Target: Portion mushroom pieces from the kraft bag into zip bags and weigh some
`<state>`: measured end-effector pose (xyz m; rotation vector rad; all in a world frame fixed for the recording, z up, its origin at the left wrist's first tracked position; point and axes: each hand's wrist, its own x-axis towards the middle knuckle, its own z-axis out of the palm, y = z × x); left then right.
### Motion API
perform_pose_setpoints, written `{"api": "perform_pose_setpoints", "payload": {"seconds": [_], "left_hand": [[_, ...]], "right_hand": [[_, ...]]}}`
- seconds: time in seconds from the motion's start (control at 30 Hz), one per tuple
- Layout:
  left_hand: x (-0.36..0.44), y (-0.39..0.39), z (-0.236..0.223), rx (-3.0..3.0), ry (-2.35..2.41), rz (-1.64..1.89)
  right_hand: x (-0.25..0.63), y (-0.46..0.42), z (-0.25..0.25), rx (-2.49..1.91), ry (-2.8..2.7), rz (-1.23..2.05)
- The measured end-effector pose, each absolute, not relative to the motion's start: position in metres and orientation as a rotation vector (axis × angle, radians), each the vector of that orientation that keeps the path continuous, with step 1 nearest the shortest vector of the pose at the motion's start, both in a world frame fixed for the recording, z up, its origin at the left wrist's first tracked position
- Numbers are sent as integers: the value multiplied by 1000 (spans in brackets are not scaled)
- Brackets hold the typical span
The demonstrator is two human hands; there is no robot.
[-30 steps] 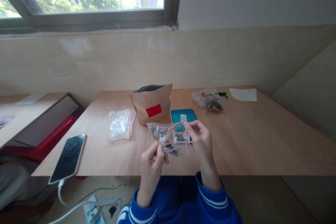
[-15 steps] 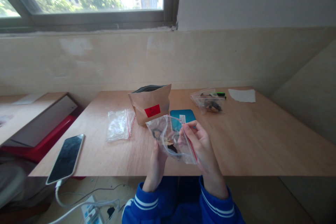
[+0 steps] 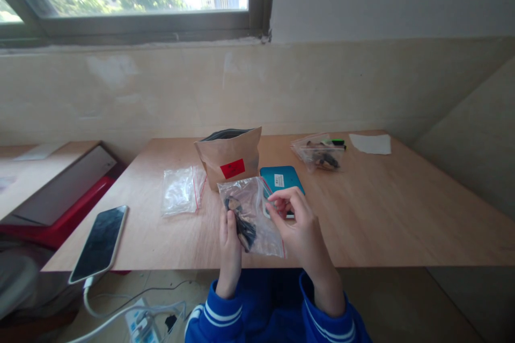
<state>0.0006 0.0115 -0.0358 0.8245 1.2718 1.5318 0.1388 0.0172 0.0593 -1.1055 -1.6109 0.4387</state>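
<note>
I hold a small clear zip bag (image 3: 257,209) with a red seal strip upright over the near edge of the wooden table (image 3: 382,214). Dark and tan bits (image 3: 243,228) have gathered at its lower left. My left hand (image 3: 230,249) grips the bag's left side from below. My right hand (image 3: 295,225) is closed on its right edge, fingers curled by the seal. Both sleeves are blue with white stripes. Just behind the bag lies a teal flat case (image 3: 281,178).
A brown paper pouch (image 3: 230,159) with a red label stands open behind. An empty clear zip bag (image 3: 182,189) lies to its left, a filled one (image 3: 319,153) and a white paper (image 3: 370,143) at the far right. A phone (image 3: 98,244) on a cable overhangs the near left corner.
The bag has been turned from lying flat between my hands to standing upright, and its contents slid to the lower left. My left hand moved from a pinch to a grip underneath.
</note>
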Motion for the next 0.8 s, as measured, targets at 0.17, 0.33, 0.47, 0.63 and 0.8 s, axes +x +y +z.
{"api": "perform_pose_setpoints", "payload": {"seconds": [0.17,0.33,0.47,0.63,0.8], "left_hand": [[6,11,-29,805,1313,1567],[4,11,-30,779,1186,1544],[-1,11,-31,756,1095,1533],[2,10,-28,637,1042,1599],[3,12,-27,583,1077,1596]], "right_hand": [[131,20,51,-1096,-1677,687],[131,29,37,-1165,-1672,906],[131,30,36,-1119,-1698,1050],[130,32,34,-1069,-1647,1114],[134,31,35,-1001,-1685,1197]]}}
